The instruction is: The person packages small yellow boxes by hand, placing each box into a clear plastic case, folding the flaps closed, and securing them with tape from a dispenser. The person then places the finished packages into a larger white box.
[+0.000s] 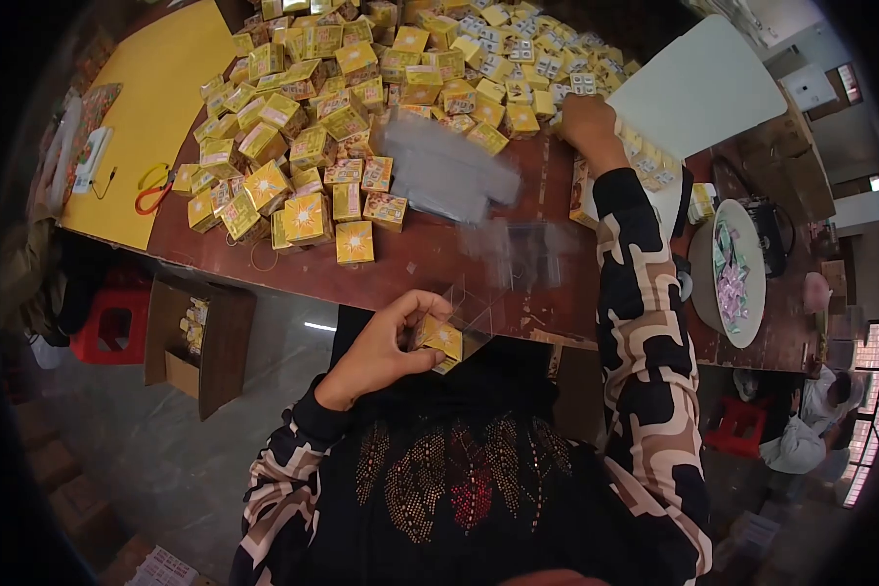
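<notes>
Close to my body, in front of the table edge, my left hand [391, 342] is wrapped round a small yellow box [441, 338] with a clear plastic sleeve [471, 314] beside it. My right hand [588, 125] reaches to the far right side of the pile of small yellow boxes [352, 122]. Its fingers are curled down at the pile's edge, and what they hold, if anything, is hidden. Between the hands, a blurred stack of clear plastic sleeves [449, 171] lies on the red-brown table [361, 278].
Yellow sheet [151, 107] at left, with red scissors handles [153, 195]. White bowl of wrapped packets [732, 273] and pale board [698, 88] at right. Below stand an open carton [215, 347] and red stools [112, 322]. A person [811, 430] is at far right.
</notes>
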`<state>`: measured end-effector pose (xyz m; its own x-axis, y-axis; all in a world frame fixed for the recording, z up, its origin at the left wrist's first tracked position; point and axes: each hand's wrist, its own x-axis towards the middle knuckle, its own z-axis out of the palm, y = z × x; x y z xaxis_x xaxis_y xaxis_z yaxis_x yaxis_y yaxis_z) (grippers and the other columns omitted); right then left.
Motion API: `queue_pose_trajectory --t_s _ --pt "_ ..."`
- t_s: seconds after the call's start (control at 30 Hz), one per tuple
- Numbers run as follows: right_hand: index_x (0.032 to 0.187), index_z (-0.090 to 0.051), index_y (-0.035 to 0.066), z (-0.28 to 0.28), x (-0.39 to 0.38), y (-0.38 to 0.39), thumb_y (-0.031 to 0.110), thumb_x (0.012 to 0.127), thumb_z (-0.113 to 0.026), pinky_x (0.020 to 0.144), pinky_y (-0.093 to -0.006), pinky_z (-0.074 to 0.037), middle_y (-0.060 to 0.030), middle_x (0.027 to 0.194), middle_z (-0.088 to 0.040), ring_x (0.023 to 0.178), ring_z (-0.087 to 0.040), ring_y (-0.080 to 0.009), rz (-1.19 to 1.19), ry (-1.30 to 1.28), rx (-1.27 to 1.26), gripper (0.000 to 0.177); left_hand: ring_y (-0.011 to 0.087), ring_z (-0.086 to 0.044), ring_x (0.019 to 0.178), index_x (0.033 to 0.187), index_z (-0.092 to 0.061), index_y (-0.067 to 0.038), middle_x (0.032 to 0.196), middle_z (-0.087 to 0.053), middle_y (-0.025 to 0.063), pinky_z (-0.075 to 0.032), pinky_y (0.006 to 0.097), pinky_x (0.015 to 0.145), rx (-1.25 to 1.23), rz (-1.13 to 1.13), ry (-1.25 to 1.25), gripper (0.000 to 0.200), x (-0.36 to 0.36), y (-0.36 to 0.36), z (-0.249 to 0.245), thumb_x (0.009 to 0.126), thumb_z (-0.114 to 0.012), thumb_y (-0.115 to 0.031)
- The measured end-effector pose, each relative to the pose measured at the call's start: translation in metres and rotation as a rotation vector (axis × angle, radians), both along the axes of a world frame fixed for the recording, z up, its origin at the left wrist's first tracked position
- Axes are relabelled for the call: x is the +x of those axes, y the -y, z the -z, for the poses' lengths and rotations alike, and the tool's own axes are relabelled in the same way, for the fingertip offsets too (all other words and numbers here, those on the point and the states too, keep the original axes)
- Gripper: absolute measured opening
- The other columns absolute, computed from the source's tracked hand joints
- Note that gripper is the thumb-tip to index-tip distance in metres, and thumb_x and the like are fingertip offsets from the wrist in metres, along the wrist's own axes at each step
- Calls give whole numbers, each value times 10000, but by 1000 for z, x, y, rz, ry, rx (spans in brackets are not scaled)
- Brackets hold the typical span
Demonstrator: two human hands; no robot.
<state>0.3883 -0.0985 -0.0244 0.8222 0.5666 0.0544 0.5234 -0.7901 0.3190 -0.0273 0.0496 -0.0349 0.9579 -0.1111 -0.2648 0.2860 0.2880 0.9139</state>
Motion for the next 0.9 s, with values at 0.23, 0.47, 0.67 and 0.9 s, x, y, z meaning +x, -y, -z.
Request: queue_pose_trajectory --t_s 0.23,0.47,0.67,0.9 --pt "1034 -731 41 -15 -17 -1 128 773 -682 813 -426 -546 -217 1036 -705 953 -681 -315 -36 98 144 279 102 -560 1094 1282 -522 -53 1187 -565 3 -458 261 946 -12 -48 -12 543 -2 -1 -2 785 -703 69" --pt "1187 -631 40 -79 -119 48 41 778 -749 843 -326 -536 -153 1098 -677 978 -647 -196 -251 -437 941 426 112 -585 1079 1301 -509 -44 1191 -586 27 -477 272 951 -125 -166 81 527 1 -1 -2 829 -734 23" --pt "1302 -517 -15 -83 -191 84 -92 803 -694 993 -312 -489 -93 1252 -603 1142 -604 -168 -374 -878 1278 536 129 -594 1098 1305 -519 -39 1206 -593 36 -478 279 973 -307 -178 121 520 4 8 -8 834 -733 13" --pt "1309 -526 -11 -66 -233 119 -141 792 -622 1027 -330 -471 -97 1293 -555 1199 -570 -190 -431 -1126 1415 542 181 -595 1156 1320 -511 -25 1236 -602 67 -472 324 1019 -496 -102 145 539 1 14 -18 826 -725 -5"
